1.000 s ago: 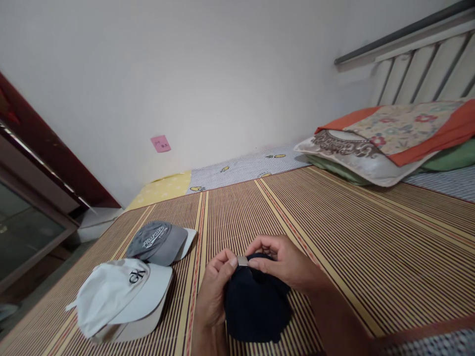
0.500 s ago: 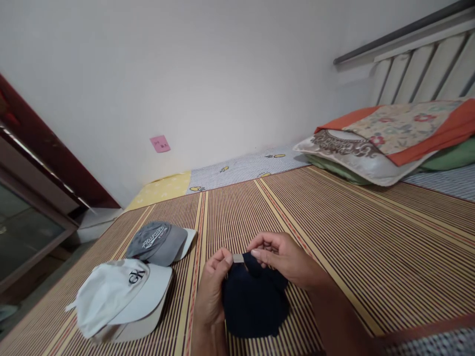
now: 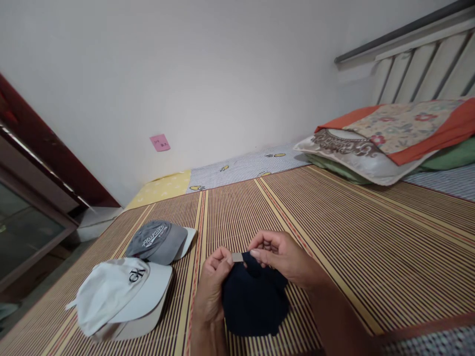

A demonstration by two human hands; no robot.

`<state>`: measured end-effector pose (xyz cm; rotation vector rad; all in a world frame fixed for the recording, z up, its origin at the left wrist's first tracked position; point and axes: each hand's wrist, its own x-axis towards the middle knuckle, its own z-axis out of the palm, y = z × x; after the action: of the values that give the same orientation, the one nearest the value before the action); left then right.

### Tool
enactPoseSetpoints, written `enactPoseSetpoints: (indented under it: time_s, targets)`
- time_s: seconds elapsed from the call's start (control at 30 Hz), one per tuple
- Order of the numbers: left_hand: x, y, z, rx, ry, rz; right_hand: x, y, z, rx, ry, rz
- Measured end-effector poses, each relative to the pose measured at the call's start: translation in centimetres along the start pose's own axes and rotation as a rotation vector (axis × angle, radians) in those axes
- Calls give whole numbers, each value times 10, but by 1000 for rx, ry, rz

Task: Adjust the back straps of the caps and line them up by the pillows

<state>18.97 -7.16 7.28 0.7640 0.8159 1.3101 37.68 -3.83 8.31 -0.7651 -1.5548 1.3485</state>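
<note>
A dark navy cap [image 3: 255, 301] lies on the striped mat, its back strap toward the wall. My left hand [image 3: 214, 284] pinches the left end of the strap, where a light grey piece [image 3: 237, 257] shows between the fingers. My right hand [image 3: 284, 257] pinches the dark part of the strap just to the right, thumb and forefinger together. To the left, a white cap [image 3: 111, 296] with black letters rests over another pale brim. Behind it sits a grey cap [image 3: 156, 242] with lettering, a white brim showing beneath.
The striped mat [image 3: 334, 217] covers the bed. Pillows [image 3: 349, 153] and an orange floral cloth [image 3: 408, 123] are stacked at the back right, near a radiator [image 3: 426, 69]. A pink note [image 3: 160, 143] is on the wall.
</note>
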Motion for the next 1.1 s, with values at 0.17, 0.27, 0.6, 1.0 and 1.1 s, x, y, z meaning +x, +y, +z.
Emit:
enactPoseSetpoints:
  time_s: [0.17, 0.27, 0.6, 1.0, 1.1]
  targets:
    - [0, 0, -1, 9, 9, 30, 1, 1, 3, -9, -8, 2]
    - [0, 0, -1, 34, 12, 43, 1, 2, 4, -6, -13, 5]
    - [0, -1, -6, 70, 23, 31, 2, 5, 4, -13, 22, -41]
    - [2, -2, -11, 54, -16, 0, 1, 4, 6, -35, -5, -26]
    - [2, -2, -9, 62, -5, -13, 0, 2, 6, -21, -3, -23]
